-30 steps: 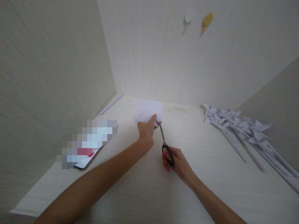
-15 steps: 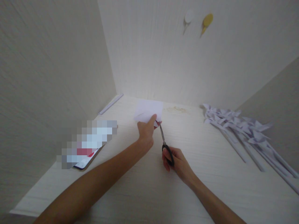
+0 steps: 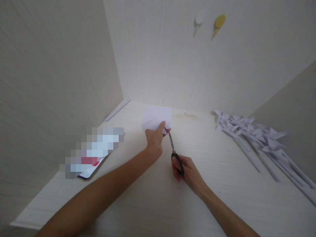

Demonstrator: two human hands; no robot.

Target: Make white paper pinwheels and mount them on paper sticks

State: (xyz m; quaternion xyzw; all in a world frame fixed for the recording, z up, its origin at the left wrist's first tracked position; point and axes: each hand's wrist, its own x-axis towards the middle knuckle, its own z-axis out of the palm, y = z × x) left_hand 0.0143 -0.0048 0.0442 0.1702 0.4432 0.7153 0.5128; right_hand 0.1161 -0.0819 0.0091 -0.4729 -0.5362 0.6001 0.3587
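Observation:
A squarish piece of white paper (image 3: 156,115) is gripped at its near edge by my left hand (image 3: 155,140), thumb on top and fingers mostly hidden beneath. My right hand (image 3: 185,169) holds black-handled scissors (image 3: 172,144) by their loops. The metal blades point away from me and meet the paper's near right corner, close to my left fingertips. The blade tips are hard to make out against the paper. A crease or slit shows on the paper's left part.
Several white paper pinwheels (image 3: 249,128) on paper sticks lie piled at the right. A phone (image 3: 103,149) with a partly blurred screen rests at the left. Behind it lies a rolled paper stick (image 3: 117,110). A white hook (image 3: 198,19) and a yellow hook (image 3: 219,22) are on the back wall.
Almost nothing differs. Both hands, the paper and the scissors keep nearly the same place.

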